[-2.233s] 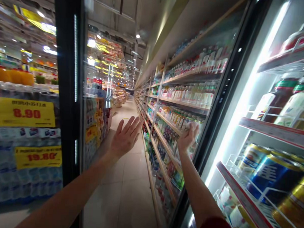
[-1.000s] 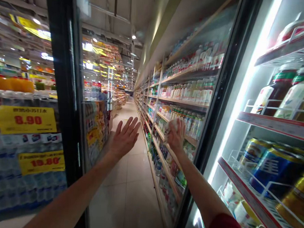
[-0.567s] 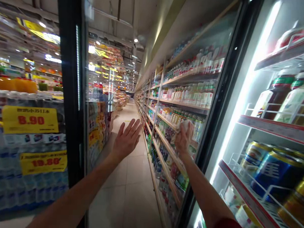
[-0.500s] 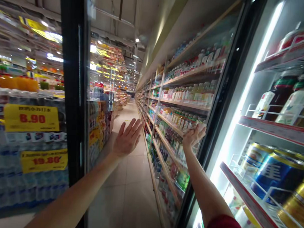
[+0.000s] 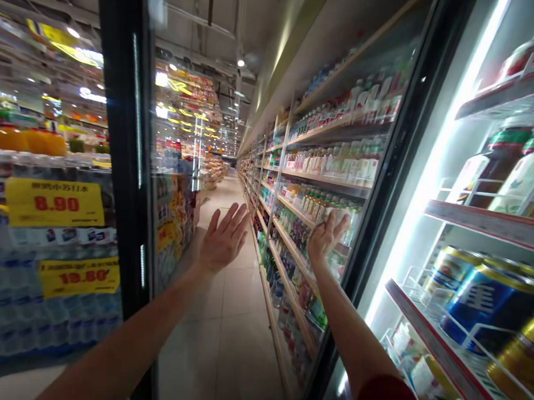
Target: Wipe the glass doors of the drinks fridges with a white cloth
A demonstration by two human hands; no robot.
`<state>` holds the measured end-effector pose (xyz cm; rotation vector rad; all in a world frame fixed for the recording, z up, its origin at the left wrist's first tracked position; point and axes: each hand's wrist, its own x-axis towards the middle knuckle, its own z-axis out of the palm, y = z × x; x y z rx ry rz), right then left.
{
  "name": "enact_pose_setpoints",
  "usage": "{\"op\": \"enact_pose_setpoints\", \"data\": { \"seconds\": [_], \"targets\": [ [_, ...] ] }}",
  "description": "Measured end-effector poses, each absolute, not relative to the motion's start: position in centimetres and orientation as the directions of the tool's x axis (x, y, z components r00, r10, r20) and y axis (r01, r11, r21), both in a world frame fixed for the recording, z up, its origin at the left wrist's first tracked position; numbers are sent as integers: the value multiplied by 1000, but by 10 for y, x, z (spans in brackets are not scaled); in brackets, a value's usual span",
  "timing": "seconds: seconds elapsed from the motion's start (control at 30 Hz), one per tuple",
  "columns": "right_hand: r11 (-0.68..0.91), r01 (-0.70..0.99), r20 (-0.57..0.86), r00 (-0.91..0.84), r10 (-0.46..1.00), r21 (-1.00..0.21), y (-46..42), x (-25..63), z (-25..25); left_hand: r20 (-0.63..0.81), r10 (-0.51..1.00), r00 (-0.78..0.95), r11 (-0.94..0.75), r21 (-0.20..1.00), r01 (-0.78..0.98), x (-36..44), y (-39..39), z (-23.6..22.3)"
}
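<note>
A glass door with a black frame (image 5: 125,154) stands in front of me, and both my arms reach towards its pane. My left hand (image 5: 222,239) rests flat against the glass, fingers spread, with nothing in it. To the right, my right hand (image 5: 321,244) is up at the pane, with a pale cloth (image 5: 336,216) under its fingers against the glass. Most of the cloth is hidden by the hand, and the fingers are slightly blurred.
At the right, lit cooler shelves hold bottles (image 5: 469,178) and blue cans (image 5: 476,300) behind wire guards. Through the pane show an aisle floor (image 5: 221,315) and long drink shelves (image 5: 301,224). Packs of bottled water (image 5: 48,315) with yellow price signs (image 5: 54,203) stand at the left.
My right hand has moved side to side across the glass with the cloth, most recently a little to the left. My left hand has stayed in place on the pane. The view sways slightly.
</note>
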<state>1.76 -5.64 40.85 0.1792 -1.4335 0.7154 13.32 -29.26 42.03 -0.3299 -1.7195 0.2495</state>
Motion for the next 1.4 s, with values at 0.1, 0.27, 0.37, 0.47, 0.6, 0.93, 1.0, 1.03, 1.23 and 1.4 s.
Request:
{"op": "enact_pose_setpoints", "data": {
  "seconds": [0.1,0.27,0.37,0.47,0.6,0.93,1.0,1.03,1.23,1.4],
  "targets": [
    [757,-642,985,-14,-171,122,-93,43,377,924,346,-163,938,-336,88,134,-293,421],
    [603,-663,846,85,-527,443,-80,41,372,908,383,-171,924,-378,62,135,-297,421],
    [822,-565,996,-6,86,-74,-47,14,411,906,388,-171,922,-381,77,134,-298,421],
    [813,-537,961,14,276,-226,-41,10,422,912,372,-172,927,-359,106,134,-297,420],
    [670,-649,887,16,-461,360,-42,19,401,916,370,-157,927,-351,134,133,-297,421],
    [817,-575,999,-24,38,-45,-32,5,447,916,374,-147,927,-366,77,133,-295,421],
    [714,-624,921,26,-389,319,-44,14,437,917,374,-141,927,-367,76,133,-296,421],
    [658,-625,862,50,-504,420,-45,16,435,916,375,-141,927,-367,75,133,-296,422],
    [821,-530,955,66,289,-212,-33,-1,483,915,380,-136,925,-373,75,134,-294,422],
    [750,-570,940,148,-309,336,-99,36,457,911,386,-146,921,-373,111,136,-296,423]
  ]
}}
